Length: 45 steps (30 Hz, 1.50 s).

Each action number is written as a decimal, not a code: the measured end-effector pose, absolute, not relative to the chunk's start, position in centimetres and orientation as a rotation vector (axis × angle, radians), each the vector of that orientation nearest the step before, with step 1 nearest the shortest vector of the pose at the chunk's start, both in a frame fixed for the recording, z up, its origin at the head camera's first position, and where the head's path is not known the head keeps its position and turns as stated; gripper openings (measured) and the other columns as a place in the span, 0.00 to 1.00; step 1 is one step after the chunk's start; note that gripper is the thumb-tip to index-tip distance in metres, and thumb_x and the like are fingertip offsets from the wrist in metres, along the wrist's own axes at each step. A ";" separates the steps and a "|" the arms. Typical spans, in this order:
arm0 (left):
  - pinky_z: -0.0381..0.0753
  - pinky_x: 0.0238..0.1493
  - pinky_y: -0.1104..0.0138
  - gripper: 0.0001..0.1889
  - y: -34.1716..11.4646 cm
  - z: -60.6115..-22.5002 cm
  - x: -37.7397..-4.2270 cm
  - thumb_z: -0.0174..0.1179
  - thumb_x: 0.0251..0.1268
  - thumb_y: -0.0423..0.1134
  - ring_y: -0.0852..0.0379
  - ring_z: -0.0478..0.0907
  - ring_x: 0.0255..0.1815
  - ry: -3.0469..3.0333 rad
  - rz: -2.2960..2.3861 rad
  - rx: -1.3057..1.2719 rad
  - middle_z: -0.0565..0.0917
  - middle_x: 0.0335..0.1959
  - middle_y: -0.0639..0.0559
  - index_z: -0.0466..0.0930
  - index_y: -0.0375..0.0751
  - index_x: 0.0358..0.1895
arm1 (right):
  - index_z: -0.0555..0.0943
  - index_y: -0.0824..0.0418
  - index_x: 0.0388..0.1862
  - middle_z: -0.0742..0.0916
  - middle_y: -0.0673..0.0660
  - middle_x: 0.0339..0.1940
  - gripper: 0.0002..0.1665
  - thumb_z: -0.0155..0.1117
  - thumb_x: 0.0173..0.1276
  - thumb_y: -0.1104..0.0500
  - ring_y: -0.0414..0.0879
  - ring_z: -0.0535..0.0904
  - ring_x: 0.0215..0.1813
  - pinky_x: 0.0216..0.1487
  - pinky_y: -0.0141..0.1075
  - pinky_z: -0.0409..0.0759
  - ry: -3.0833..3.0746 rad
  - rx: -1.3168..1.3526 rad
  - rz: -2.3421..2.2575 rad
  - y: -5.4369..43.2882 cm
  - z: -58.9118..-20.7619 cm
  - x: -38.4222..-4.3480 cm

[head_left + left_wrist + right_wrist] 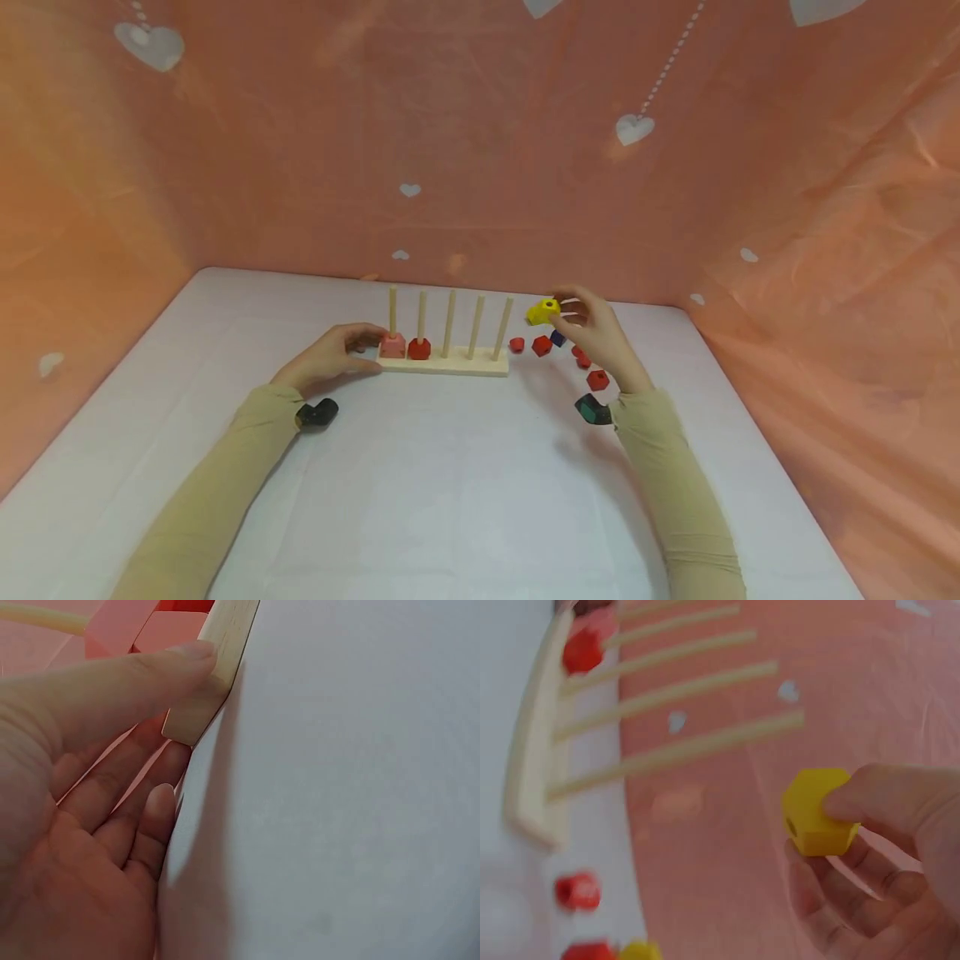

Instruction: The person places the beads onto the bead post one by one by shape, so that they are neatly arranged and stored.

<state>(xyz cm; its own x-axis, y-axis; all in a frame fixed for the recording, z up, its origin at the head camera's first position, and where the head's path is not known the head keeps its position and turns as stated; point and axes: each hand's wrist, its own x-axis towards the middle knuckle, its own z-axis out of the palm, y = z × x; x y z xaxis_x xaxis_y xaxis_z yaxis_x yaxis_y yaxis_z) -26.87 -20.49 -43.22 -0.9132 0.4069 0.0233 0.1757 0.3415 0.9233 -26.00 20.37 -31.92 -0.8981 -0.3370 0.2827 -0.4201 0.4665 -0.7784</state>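
Note:
A wooden peg stand (465,364) with several upright pegs stands on the table. A pink block (393,347) sits on its leftmost peg and a red block (419,350) on the peg beside it. My left hand (330,357) grips the stand's left end, thumb (150,679) on the front edge and fingers behind. To the right of the stand, my right hand (603,337) pinches a yellow faceted block (814,806) above the table, between thumb and fingers. A hole shows in that block's side.
Several loose blocks lie right of the stand, among them a red one (597,380), another red one (542,346) and a dark blue one (558,337). The right wrist view shows a second yellow block (641,951). A pink cloth (480,167) hangs behind the white table (435,483).

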 end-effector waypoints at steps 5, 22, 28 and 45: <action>0.61 0.65 0.49 0.32 -20.6 -43.3 -27.0 0.72 0.51 0.33 0.42 0.67 0.62 2.389 1.610 0.527 0.74 0.60 0.41 0.71 0.35 0.62 | 0.72 0.73 0.58 0.79 0.65 0.54 0.22 0.61 0.65 0.72 0.59 0.75 0.54 0.56 0.42 0.76 -2.464 0.819 1.475 16.7 -29.2 -25.0; 0.62 0.65 0.50 0.33 -20.4 -43.5 -27.0 0.73 0.50 0.35 0.44 0.67 0.62 2.369 1.606 0.446 0.74 0.61 0.44 0.72 0.39 0.62 | 0.75 0.75 0.55 0.80 0.65 0.50 0.18 0.59 0.65 0.74 0.58 0.78 0.51 0.53 0.45 0.77 -2.149 1.078 1.770 7.9 -29.5 -26.1; 0.61 0.65 0.48 0.33 -20.5 -43.3 -26.9 0.72 0.52 0.36 0.42 0.66 0.62 2.411 1.567 0.460 0.73 0.61 0.42 0.71 0.37 0.63 | 0.74 0.76 0.55 0.78 0.68 0.50 0.18 0.58 0.66 0.75 0.60 0.77 0.50 0.54 0.46 0.76 -2.163 1.120 1.695 5.5 -30.0 -25.4; 0.60 0.65 0.48 0.32 -20.2 -43.5 -27.1 0.72 0.53 0.37 0.43 0.66 0.62 2.403 1.567 0.459 0.74 0.61 0.44 0.71 0.39 0.63 | 0.74 0.76 0.53 0.79 0.70 0.50 0.18 0.59 0.64 0.75 0.60 0.78 0.49 0.46 0.41 0.77 -2.185 0.949 1.637 3.9 -32.1 -25.3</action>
<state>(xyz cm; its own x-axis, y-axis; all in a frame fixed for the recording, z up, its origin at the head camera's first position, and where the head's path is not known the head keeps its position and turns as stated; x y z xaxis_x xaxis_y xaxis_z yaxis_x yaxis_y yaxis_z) -27.08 -20.20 -43.48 -0.9231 0.3837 -0.0254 0.1315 0.3769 0.9169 -25.25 3.90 -32.05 -0.7565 -0.3477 0.5540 -0.6294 0.1566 -0.7611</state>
